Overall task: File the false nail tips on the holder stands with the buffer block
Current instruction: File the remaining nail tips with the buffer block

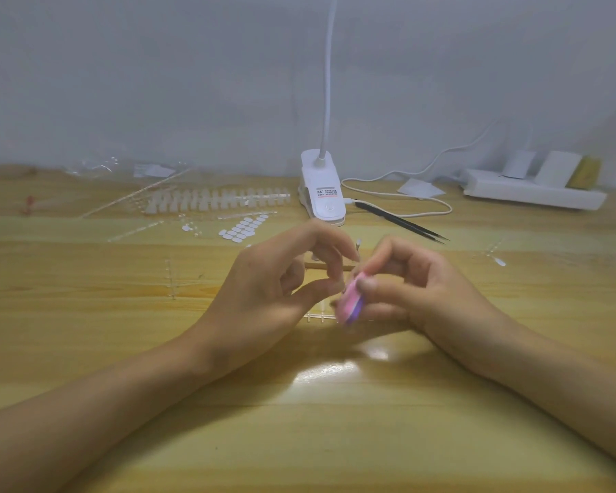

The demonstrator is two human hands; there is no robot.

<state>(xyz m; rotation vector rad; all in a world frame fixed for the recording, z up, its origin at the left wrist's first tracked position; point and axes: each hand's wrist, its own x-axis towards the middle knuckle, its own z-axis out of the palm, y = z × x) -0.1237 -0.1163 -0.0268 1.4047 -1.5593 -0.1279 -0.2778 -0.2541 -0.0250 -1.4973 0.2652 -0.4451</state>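
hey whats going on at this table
A person is doing nail work at a wooden table. Their right hand grips a pink buffer block, held on edge against a small item pinched by the left hand. That item is too blurred to identify, but it is probably a nail tip. Strips of nail tips, black tweezers and a white clip lamp lie farther back, untouched.
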